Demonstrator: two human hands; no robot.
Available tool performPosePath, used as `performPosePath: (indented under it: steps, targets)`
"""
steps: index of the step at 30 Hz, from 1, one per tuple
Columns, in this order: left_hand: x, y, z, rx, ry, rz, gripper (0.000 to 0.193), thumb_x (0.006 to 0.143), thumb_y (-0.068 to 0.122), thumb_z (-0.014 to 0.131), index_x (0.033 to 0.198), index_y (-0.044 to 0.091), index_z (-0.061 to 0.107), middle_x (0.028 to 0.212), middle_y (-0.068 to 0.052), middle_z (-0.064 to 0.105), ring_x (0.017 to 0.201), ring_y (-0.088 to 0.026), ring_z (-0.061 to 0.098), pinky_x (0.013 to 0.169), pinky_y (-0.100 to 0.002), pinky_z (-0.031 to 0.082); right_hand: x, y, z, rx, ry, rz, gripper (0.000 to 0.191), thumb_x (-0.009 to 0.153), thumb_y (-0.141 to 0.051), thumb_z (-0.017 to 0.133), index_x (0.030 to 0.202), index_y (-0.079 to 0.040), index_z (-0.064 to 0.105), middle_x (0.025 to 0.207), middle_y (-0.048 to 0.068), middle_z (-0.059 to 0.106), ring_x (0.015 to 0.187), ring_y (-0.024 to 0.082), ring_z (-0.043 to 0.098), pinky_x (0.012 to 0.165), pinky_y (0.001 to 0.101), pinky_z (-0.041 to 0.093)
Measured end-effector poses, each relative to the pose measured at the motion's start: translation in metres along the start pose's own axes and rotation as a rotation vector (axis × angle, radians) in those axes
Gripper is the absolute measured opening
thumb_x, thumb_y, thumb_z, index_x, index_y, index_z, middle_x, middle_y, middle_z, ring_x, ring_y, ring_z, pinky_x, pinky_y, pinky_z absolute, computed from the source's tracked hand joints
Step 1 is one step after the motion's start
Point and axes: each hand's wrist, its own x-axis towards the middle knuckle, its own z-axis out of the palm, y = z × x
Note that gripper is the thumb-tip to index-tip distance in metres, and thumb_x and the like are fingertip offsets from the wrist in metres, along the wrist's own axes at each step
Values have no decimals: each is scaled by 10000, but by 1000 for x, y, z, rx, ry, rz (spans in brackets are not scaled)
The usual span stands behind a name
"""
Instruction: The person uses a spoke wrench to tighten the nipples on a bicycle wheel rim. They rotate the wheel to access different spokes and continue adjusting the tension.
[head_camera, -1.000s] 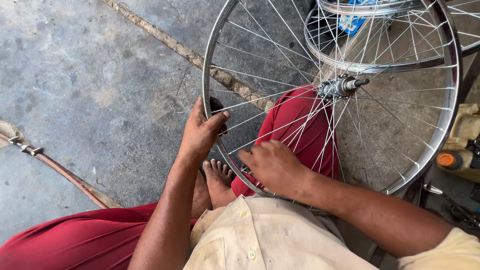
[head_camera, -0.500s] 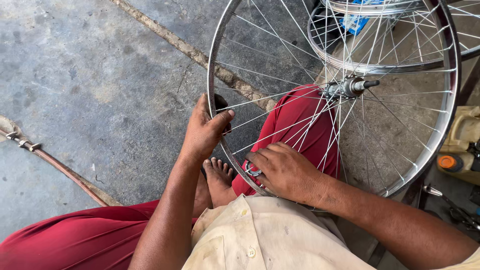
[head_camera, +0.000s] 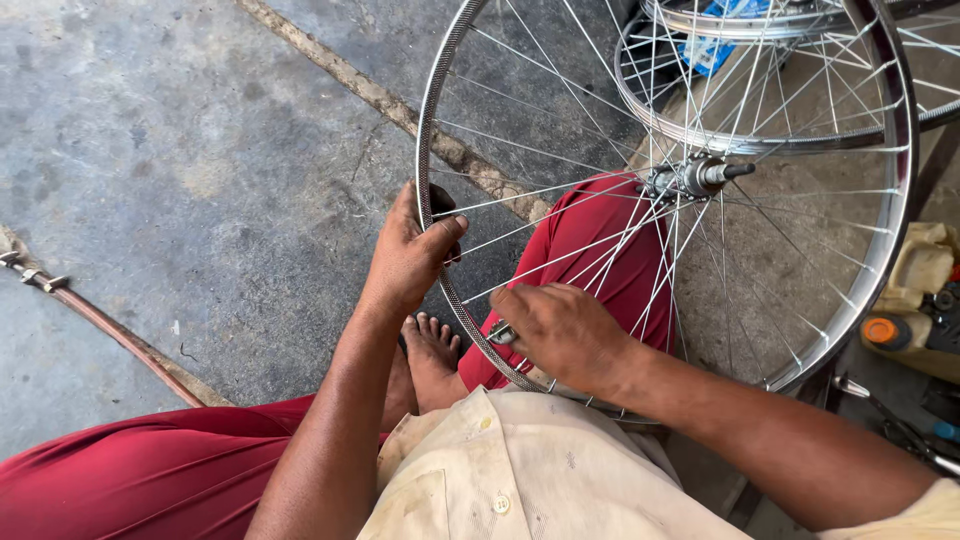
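Note:
A bare bicycle wheel, its steel rim (head_camera: 430, 130) strung with thin spokes to a metal hub (head_camera: 695, 178), stands upright across my lap. My left hand (head_camera: 410, 255) grips the rim's left edge, thumb hooked over it. My right hand (head_camera: 560, 330) rests inside the lower rim and pinches a small metal spoke tool (head_camera: 502, 332) at a spoke end. My red trousers (head_camera: 600, 250) and bare foot (head_camera: 432, 350) lie behind the spokes.
A second spoked rim (head_camera: 780, 142) lies flat behind the wheel, over a blue packet (head_camera: 712, 48). A reddish hose (head_camera: 110, 330) crosses the concrete floor at left. An orange-capped bottle (head_camera: 885, 330) and hand tools (head_camera: 900, 425) sit at right.
My right hand has shifted slightly along the lower rim with the tool. The left hand keeps its hold on the rim, and the view has drifted a little.

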Motion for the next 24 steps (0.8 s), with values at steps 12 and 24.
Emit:
performPosePath:
  steps: [12, 24]
  targets:
    - [-14, 1, 1, 93, 12, 8, 286, 863, 160, 719, 1065, 58, 544, 818, -35, 599, 680, -107, 607, 596, -297, 526, -11, -1, -6, -18, -57, -69, 490, 834, -118, 679, 1305, -8, 600, 1115, 155, 686, 1036, 330, 664, 918, 459, 523]
    - [-16, -7, 5, 61, -2, 8, 291, 856, 160, 711, 1069, 62, 539, 796, -19, 590, 659, -101, 598, 579, -289, 513, -10, -21, 11, -188, 51, -57, 107, 921, -117, 628, 1013, -63, 611, 988, 132, 632, 836, 285, 671, 751, 430, 543]
